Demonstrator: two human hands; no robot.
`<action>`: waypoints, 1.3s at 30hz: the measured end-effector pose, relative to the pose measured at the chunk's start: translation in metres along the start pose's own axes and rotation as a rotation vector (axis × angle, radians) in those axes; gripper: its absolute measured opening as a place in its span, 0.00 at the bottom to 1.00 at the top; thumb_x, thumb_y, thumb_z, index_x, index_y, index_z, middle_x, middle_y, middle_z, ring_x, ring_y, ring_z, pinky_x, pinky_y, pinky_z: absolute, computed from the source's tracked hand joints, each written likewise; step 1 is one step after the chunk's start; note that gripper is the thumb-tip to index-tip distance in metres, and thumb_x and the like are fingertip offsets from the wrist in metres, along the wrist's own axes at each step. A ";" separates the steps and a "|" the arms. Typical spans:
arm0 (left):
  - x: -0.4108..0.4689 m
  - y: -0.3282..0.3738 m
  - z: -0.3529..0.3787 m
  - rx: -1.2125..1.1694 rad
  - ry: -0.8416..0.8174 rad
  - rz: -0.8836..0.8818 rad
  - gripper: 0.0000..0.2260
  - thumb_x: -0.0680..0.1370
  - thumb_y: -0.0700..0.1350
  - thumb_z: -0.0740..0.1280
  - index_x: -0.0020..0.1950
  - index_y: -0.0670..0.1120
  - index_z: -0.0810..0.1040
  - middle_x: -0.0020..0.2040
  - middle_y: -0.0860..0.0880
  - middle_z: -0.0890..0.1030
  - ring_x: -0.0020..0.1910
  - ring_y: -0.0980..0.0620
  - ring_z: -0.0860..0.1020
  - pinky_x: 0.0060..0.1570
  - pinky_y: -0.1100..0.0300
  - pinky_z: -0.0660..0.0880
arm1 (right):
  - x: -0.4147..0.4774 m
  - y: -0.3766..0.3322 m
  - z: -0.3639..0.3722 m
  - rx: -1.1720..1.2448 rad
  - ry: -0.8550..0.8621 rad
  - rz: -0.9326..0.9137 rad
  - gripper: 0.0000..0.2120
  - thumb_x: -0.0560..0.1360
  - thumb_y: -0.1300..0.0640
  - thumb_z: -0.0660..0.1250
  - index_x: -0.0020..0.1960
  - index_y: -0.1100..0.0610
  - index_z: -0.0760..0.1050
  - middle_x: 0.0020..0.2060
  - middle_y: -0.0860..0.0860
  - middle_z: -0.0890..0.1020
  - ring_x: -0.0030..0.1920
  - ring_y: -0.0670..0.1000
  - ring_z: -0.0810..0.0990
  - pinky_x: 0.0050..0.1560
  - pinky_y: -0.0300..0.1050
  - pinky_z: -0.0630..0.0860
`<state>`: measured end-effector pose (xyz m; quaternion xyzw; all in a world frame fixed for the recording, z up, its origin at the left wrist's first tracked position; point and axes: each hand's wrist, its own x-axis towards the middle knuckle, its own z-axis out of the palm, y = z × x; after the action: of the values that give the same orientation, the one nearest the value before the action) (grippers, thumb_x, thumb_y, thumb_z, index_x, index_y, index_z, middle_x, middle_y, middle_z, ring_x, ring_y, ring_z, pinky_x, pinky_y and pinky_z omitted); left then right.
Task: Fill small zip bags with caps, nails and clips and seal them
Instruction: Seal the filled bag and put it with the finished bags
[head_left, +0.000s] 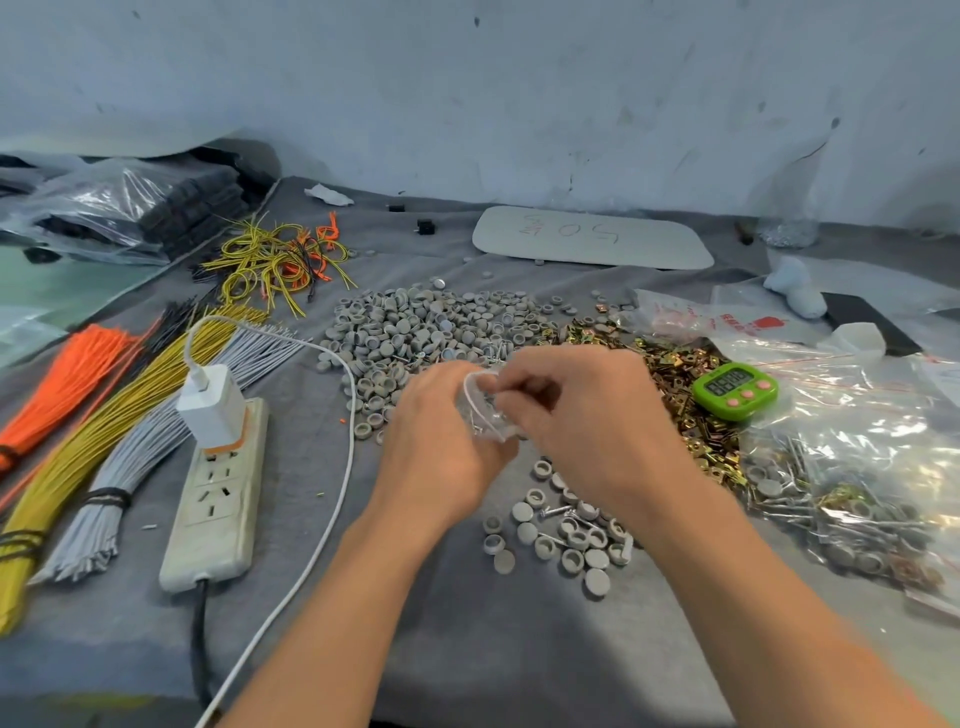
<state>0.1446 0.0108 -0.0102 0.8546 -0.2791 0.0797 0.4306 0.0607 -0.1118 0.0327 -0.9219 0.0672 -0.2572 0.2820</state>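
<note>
While left hand (441, 441) and right hand (582, 410) are pinching the zip bag (488, 422), filling is probably ending; zip needing pressing next

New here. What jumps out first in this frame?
Both hands meet mid-frame: the left hand and right hand pinch a small clear bag between them. Behind them spreads a big pile of grey caps, with brass clips to its right. The bright green timer at right and the orange wires at far left stand out in colour.
</note>
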 end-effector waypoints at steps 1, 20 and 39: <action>0.000 -0.001 0.000 -0.011 -0.009 0.003 0.15 0.67 0.47 0.78 0.51 0.55 0.81 0.50 0.58 0.79 0.49 0.61 0.72 0.44 0.69 0.67 | 0.000 -0.001 0.006 0.041 -0.013 0.019 0.05 0.76 0.56 0.75 0.47 0.46 0.87 0.38 0.40 0.86 0.40 0.40 0.82 0.47 0.36 0.78; 0.006 -0.009 -0.012 -0.446 0.078 -0.330 0.18 0.59 0.49 0.76 0.48 0.59 0.83 0.44 0.55 0.87 0.47 0.51 0.86 0.53 0.45 0.82 | 0.009 0.037 0.048 -0.480 -0.096 0.410 0.07 0.77 0.58 0.68 0.44 0.48 0.81 0.38 0.47 0.84 0.45 0.55 0.83 0.59 0.51 0.70; -0.001 0.004 -0.002 -0.440 -0.114 -0.148 0.19 0.61 0.46 0.74 0.51 0.56 0.83 0.50 0.57 0.85 0.51 0.55 0.83 0.54 0.45 0.81 | 0.001 0.011 0.007 0.227 0.115 0.206 0.09 0.77 0.57 0.74 0.50 0.43 0.87 0.55 0.39 0.86 0.60 0.40 0.79 0.68 0.41 0.72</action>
<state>0.1418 0.0111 -0.0067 0.7615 -0.2499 -0.0630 0.5948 0.0652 -0.1178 0.0225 -0.8561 0.1480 -0.2854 0.4047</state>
